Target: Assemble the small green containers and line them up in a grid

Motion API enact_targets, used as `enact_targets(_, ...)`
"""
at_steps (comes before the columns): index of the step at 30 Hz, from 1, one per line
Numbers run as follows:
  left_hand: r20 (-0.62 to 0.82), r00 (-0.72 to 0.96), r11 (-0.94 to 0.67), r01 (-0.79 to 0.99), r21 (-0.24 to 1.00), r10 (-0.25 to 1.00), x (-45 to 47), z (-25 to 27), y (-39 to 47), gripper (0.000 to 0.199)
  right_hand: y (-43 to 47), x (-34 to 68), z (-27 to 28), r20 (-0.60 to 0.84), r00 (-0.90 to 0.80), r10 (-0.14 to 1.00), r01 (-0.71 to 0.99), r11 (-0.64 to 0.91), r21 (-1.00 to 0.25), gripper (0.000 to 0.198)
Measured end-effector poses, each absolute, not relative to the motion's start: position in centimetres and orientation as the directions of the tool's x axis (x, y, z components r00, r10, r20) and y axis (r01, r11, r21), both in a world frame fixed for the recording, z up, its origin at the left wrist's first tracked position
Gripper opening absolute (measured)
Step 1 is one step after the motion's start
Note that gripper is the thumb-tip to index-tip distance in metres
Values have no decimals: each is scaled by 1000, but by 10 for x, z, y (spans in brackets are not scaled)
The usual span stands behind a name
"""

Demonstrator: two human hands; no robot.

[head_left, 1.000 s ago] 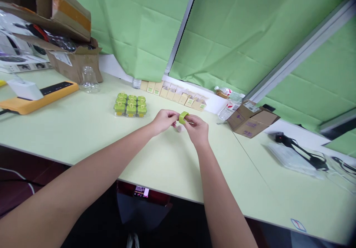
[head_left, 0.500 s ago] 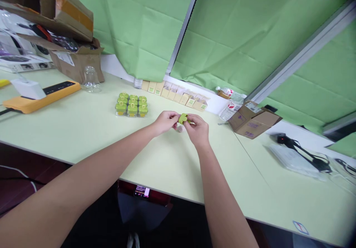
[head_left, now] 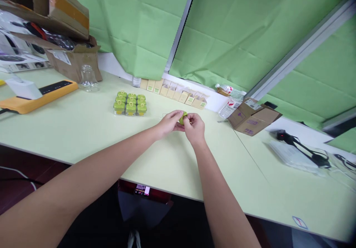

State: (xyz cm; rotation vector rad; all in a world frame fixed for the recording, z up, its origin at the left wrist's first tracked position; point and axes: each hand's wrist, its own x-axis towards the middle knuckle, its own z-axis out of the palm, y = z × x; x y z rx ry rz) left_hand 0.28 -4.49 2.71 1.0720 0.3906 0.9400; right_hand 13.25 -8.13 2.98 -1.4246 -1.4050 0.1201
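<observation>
Head view: holds a small green piece (head_left: 181, 120) over the tabletop (head_left: 164, 162) between left hand (head_left: 168, 124) and right hand (head_left: 195, 127), with the fingers of both curled in close on it. Cannot make out its full shape behind them. Also shows green-lidded containers (head_left: 130, 108) left of the hands, and a cardboard box (head_left: 68, 12) cut off at upper left.

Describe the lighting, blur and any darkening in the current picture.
Head view: soft, faint shadow on the table below the right hand; head view: cables look blurred near the right edge; head view: the top right corner falls dark.
</observation>
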Motion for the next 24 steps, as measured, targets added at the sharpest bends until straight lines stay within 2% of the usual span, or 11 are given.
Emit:
enact_targets(4,133,548,192,-495,848,826,3,30,-47,29,-82,128,29,589,278,759,691,268,-671,14)
enact_targets(9,83,522,217,-487,846,849,2,35,-47,19,-87,126,32,564,279,777,666,267,-697,15)
enact_targets(14,38,443,200,-478,856,896,-2,34,-35,16,-84,139,32,603,377,703,656,257,-710,15)
enact_targets(19,-33,427,258,-481,838,904,-6,32,-25,16,-82,164,29,589,408,697,796,44,-604,13)
enact_targets(24,-24,456,257,-456,852,890,-7,33,-29,17,-81,190,19,421,355,835,873,-135,-468,8)
